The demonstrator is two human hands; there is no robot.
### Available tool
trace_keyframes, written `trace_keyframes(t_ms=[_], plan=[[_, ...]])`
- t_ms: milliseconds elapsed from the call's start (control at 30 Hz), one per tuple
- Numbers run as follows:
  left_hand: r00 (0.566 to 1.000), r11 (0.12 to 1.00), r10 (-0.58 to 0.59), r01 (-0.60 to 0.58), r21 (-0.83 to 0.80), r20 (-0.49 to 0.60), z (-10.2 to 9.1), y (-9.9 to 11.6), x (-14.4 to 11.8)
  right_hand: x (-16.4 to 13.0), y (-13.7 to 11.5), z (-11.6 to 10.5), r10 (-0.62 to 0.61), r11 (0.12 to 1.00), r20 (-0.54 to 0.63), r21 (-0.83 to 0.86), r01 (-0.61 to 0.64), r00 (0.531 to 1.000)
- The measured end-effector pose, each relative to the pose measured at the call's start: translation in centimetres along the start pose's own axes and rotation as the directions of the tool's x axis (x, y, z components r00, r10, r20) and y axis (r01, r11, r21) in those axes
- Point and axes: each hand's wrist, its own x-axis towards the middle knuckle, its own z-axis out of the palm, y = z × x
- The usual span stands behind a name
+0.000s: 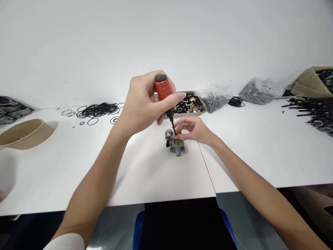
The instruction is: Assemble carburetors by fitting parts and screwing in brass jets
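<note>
In my left hand [148, 100] is a screwdriver [163, 87] with a red handle and black end cap, fingers wrapped round it. Its dark shaft slants down to a small grey metal carburetor [178, 149] on the white table, with a brass-coloured disc [178, 142] in its round opening. My right hand [194, 130] is closed at the carburetor's far right edge, thumb and fingertips beside the screwdriver tip. The tip itself is partly hidden by those fingers, so any screw under it cannot be made out.
Behind my hands stands a metal tray [204, 107] of small black and brass parts. Black rubber rings [99, 110] lie to the left, near a tan bowl [39, 133]. Plastic bags [261, 92], a tipped bin [309, 83] and black parts [322, 114] sit right. A seam divides the table.
</note>
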Motion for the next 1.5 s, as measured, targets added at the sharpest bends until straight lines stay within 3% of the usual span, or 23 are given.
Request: trace_keyframes(t_ms=[233,467,567,667,800,933,1100,1167,1300,1400,1500], plan=[[1.000,1.000,0.027,-0.027,0.011,0.010,0.1,0.1,-0.2,0.0,0.1,0.1,0.023,0.997,0.015,0.077,-0.024,1.000],[0.999,0.998,0.031,-0.030,-0.049,0.019,-0.2,0.6,-0.2,0.1,-0.5,0.0,0.056,0.997,0.092,0.040,-0.060,0.994],[0.998,0.998,0.047,-0.046,-0.030,0.030,-0.5,0.8,-0.3,0.1,-0.8,-0.4,0.074,0.997,0.134,-0.043,-0.068,0.988],[0.997,0.997,0.075,-0.076,0.000,0.015,-1.1,1.1,-0.2,0.0,-1.5,-1.0,0.104,0.968,0.129,-0.239,-0.071,0.986],[0.988,0.989,0.142,-0.144,-0.031,-0.062,-2.0,1.4,0.0,-0.7,-2.9,-1.1,0.173,0.862,0.121,-0.499,-0.091,0.977],[0.984,0.988,0.137,-0.144,-0.051,-0.117,-2.6,1.9,0.0,-1.6,-4.5,0.1,0.185,0.692,0.109,-0.720,-0.051,0.977],[0.977,0.990,0.138,-0.133,0.037,-0.164,-2.8,2.3,-0.1,-2.2,-5.6,1.7,0.200,0.503,0.069,-0.863,-0.042,0.977],[0.968,0.980,0.198,-0.193,0.046,-0.155,-2.9,1.9,0.1,-2.3,-5.8,2.1,0.206,0.459,0.054,-0.887,-0.048,0.977],[0.933,0.945,0.326,-0.323,0.051,-0.149,-3.1,1.1,0.5,-2.3,-5.7,2.2,0.284,0.519,-0.011,-0.839,-0.164,0.959],[0.927,0.938,0.346,-0.341,0.055,-0.146,-3.2,1.1,0.5,-2.1,-5.2,1.8,0.365,0.598,-0.033,-0.758,-0.262,0.931],[0.938,0.950,0.310,-0.303,0.069,-0.155,-3.3,1.3,0.3,-1.8,-4.7,1.1,0.364,0.672,-0.026,-0.684,-0.283,0.931]])
